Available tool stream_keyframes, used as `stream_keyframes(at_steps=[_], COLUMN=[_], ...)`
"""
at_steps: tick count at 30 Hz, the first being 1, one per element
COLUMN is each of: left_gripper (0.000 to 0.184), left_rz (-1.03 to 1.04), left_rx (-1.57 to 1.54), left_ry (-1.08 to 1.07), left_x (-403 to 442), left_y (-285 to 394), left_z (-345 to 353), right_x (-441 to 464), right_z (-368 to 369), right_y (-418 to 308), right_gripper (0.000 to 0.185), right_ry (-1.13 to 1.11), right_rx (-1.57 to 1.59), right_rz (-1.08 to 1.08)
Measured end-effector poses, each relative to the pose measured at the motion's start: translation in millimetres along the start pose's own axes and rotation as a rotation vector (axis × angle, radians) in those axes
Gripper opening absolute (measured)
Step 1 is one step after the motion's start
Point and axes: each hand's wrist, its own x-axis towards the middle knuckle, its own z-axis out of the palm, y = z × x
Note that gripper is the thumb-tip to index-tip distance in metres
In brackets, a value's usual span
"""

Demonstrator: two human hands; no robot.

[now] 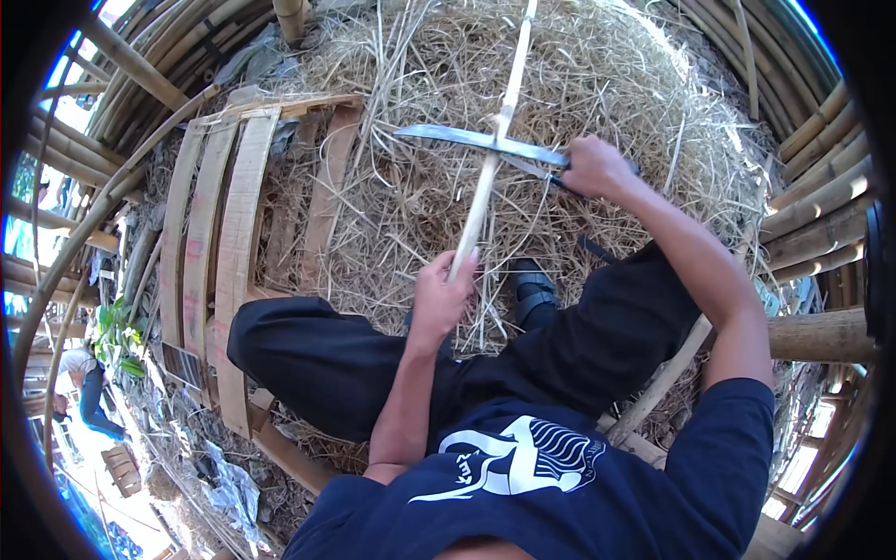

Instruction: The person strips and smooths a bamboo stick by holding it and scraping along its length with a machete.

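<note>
My left hand (442, 297) is closed around the near end of a long, pale bamboo strip (483, 194), which runs away from me over the straw. My right hand (597, 168) grips the handle of a machete (448, 136). Its long blade points left and lies across the strip, beyond my left hand. Just below the blade, a thin dark-and-light piece slants from the strip toward my right fist; I cannot tell what it is. My right fingers hide most of the handle.
Shavings and straw (597, 65) cover the ground ahead. A wooden pallet (238, 210) lies at the left, beside my knee. Bamboo poles (821, 205) are stacked at the right, with more at the upper left. Another person (91, 387) is at the far left.
</note>
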Motion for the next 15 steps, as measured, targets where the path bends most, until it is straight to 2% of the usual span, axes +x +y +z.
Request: stream_keyframes(at_steps=[2, 5, 8, 9, 10, 12, 14, 15], left_gripper=[0.025, 0.025, 0.024, 0.024, 0.024, 0.023, 0.023, 0.024], left_rz=[-0.016, 0.038, 0.058, 0.039, 0.035, 0.097, 0.104, 0.067], left_rx=[0.021, 0.131, 0.157, 0.185, 0.196, 0.143, 0.148, 0.14], left_ry=[0.015, 0.046, 0.036, 0.029, 0.024, 0.033, 0.019, 0.023], left_x=[-2, -1, -2, -8, -11, -7, -3, -3], left_y=[3, -11, -12, -10, -11, -8, -8, -9], left_z=[-6, -6, -4, -5, -4, 1, 1, -3], right_x=[-10, -29, -31, -7, 13, 26, 19, 10], right_z=[13, 26, 15, 30, 23, 10, 3, 5], right_y=[-12, -32, -32, -10, 3, 27, 18, 12], right_gripper=[0.023, 0.022, 0.022, 0.02, 0.02, 0.021, 0.024, 0.027], right_ry=[-0.046, -0.105, -0.123, -0.05, -0.139, 0.022, -0.054, 0.003], right_rx=[0.049, -0.01, -0.027, -0.107, -0.053, -0.019, 0.079, 0.07], right_rz=[-0.043, -0.319, -0.346, -0.284, -0.089, -0.004, 0.078, 0.016])
